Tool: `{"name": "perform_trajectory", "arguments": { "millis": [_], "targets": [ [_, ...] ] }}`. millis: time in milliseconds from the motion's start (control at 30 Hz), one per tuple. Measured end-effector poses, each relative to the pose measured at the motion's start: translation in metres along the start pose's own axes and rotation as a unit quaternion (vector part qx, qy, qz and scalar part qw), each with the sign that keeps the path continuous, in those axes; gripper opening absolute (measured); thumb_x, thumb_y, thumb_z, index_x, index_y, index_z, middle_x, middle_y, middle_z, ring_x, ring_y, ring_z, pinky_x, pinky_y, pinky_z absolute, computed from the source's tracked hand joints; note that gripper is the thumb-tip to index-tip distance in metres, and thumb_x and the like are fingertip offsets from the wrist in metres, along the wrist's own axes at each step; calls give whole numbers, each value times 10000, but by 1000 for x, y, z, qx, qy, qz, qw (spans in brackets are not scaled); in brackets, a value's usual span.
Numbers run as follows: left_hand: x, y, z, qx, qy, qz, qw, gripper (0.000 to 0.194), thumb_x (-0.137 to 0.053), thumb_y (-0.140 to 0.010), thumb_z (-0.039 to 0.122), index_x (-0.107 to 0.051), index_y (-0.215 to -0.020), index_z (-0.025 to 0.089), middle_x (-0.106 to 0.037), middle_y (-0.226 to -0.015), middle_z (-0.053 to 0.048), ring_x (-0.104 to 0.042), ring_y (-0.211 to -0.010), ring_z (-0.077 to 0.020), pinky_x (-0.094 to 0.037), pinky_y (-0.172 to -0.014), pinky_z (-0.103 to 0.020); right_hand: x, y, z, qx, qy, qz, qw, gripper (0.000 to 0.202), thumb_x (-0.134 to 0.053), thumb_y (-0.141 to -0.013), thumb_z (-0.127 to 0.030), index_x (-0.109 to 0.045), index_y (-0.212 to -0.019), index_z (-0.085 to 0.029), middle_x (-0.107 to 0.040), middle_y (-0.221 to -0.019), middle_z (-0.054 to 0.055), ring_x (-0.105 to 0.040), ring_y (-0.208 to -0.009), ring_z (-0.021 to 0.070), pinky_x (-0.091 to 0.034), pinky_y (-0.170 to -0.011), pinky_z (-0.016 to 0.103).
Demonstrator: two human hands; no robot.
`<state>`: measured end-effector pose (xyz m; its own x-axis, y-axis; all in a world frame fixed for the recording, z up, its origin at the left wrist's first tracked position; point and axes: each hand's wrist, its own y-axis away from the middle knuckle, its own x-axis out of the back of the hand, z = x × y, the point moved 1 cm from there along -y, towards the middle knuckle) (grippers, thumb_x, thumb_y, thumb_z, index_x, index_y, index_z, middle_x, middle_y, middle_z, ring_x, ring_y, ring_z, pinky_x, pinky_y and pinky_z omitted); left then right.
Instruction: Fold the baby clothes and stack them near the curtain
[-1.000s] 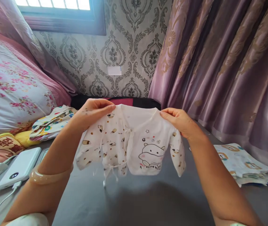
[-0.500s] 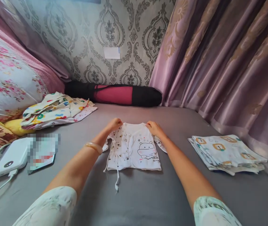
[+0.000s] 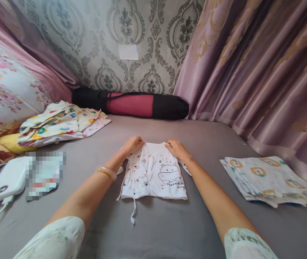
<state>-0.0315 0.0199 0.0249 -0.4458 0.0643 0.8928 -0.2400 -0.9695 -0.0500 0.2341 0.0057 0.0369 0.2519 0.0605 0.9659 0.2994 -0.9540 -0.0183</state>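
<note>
A small white baby shirt (image 3: pixel 153 172) lies flat on the grey bed sheet, collar away from me. A bear-like cartoon animal and lettering are printed on its right half, small motifs on its left, and a tie string (image 3: pixel 133 212) trails from the hem. My left hand (image 3: pixel 134 145) is closed at the left shoulder, its fingertips by the collar. At the right shoulder my right hand (image 3: pixel 176 148) pinches the cloth, fingers curled. Both forearms partly cover the sleeves.
To the right lies a folded stack of patterned cloths (image 3: pixel 269 176). On the left are rumpled printed clothes (image 3: pixel 64 124), a white power bank (image 3: pixel 6 180) with a cable, and a blurred-out phone (image 3: pixel 45 174). A black and red rolled bag (image 3: pixel 130 104) lies along the wall.
My left hand has shifted slightly inward toward the collar; my right hand stays at its shoulder. The shirt remains flat. The whole view has moved a little.
</note>
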Motion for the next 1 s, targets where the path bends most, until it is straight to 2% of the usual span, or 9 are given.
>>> {"name": "perform_trajectory", "arguments": {
  "millis": [200, 467, 700, 1000],
  "targets": [
    [2, -6, 1, -19, -65, 27, 997, 354, -377, -956, 435, -643, -997, 204, -703, -1027, -102, -637, -935, -241, -408, -701, -279, 0, -7, 2, -2, 21, 5, 1000, 254, -393, -1000, -366, -599, -1041, -224, -671, -1125, 69, -617, -980, 217, -372, -712, 274],
    [6, -37, -3, -36, -151, 39, 987, 376, -300, -994, 444, -599, -1014, 218, -685, -1052, -84, -638, -963, -220, -416, -734, -275, 0, -36, 10, -7, 83, 10, 997, 294, -321, -1024, -363, -564, -1109, -220, -648, -1200, 84, -620, -1030, 237, -405, -781, 307],
    [7, -61, -6, -36, -178, 30, 983, 361, -317, -996, 434, -598, -1019, 208, -677, -1081, -95, -634, -991, -232, -413, -740, -285, 2, -58, 15, -12, 106, -1, 994, 303, -310, -1026, -362, -557, -1116, -212, -644, -1198, 101, -615, -1058, 247, -405, -818, 324],
    [1, -74, -9, -22, -184, 23, 982, 363, -317, -993, 428, -599, -1024, 202, -673, -1094, -108, -633, -1007, -248, -434, -765, -308, 3, -70, 16, -13, 98, -2, 995, 298, -353, -1018, -364, -575, -1126, -197, -642, -1216, 112, -607, -1077, 246, -399, -830, 315]
  ]
}}
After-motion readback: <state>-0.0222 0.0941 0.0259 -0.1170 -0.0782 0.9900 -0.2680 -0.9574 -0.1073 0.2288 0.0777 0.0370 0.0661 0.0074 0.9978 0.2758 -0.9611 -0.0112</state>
